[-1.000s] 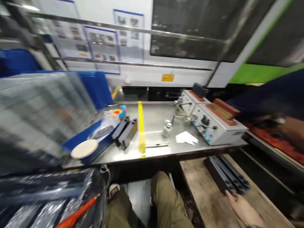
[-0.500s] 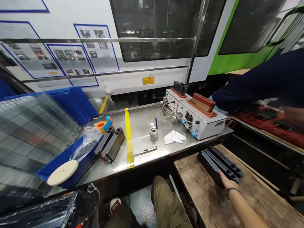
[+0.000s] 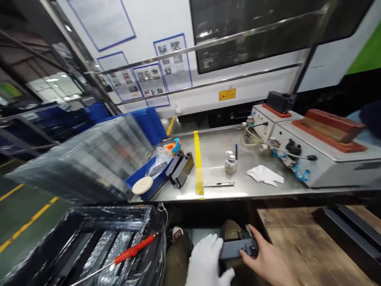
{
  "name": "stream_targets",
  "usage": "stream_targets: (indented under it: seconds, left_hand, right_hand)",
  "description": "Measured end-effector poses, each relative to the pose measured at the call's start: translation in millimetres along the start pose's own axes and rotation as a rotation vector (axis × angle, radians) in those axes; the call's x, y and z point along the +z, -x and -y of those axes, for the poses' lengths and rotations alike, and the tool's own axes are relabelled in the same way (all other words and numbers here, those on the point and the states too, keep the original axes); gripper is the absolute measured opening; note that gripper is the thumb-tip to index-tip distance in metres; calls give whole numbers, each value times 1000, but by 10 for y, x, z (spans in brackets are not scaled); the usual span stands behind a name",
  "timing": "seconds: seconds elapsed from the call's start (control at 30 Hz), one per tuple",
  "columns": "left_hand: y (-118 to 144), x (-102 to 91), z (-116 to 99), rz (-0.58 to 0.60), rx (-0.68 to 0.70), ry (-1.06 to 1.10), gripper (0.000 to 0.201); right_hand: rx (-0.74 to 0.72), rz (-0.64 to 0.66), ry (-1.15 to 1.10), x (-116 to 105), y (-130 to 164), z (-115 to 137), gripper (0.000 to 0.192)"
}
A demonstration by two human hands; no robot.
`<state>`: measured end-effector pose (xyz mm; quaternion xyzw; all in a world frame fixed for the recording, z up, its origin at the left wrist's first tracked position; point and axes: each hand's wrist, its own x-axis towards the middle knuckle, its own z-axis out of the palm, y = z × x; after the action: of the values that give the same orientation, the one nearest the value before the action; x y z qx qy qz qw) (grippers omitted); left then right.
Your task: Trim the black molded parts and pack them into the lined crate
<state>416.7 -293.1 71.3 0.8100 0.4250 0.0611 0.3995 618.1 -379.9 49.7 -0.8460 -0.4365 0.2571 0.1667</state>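
A long black plastic part is held low above my lap, between both hands. My left hand, in a white glove, closes on its left end. At the other end, the bare fingers and thumb of my right hand pinch the part. More long black parts lie on the wooden board to the right. Two similar parts rest side by side on the metal bench, left of the yellow tape.
A plastic-lined bin stands at lower left, with a red-handled tool across it. On the bench are a blue tray, a small jar, a pen-like tool, a white cloth and grey fixture boxes.
My right hand has lifted a black part off the wooden board and brought it left to my lap. My gloved left hand has come into view and holds it too. The view has turned left.
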Motion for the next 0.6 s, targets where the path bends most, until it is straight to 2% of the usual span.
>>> stream_targets:
  seconds: [0.03,0.07,0.13,0.2,0.23,0.33,0.43,0.5,0.6]
  left_hand:
    - [-73,35,-40,117,-39,-124,81]
    - [-115,42,-71,132,-142,-213,73]
    - [-100,-29,-92,85,-354,-219,52]
    - [25,-191,-64,-16,-479,11,39]
    - [114,-291,-43,-54,-493,176,40]
    - [398,-582,-14,-180,-473,596,41]
    - [602,-771,-54,-312,-485,697,49]
    - [672,-830,-95,-388,-504,716,51]
    - [706,-853,-139,-451,-437,830,43]
  right_hand:
    - [-118,27,0,64,-9,191,80]
    - [-226,55,0,108,-41,358,79]
    - [-384,112,2,112,-207,613,68]
    - [-442,139,22,-5,-528,765,44]
    - [-440,134,40,-95,-734,811,34]
    - [-378,-13,123,-357,-1402,882,19]
    - [-418,-56,123,-479,-1896,897,13]
    - [-426,-47,80,-499,-2060,855,22]
    - [-411,-33,-31,-482,-2110,685,37]
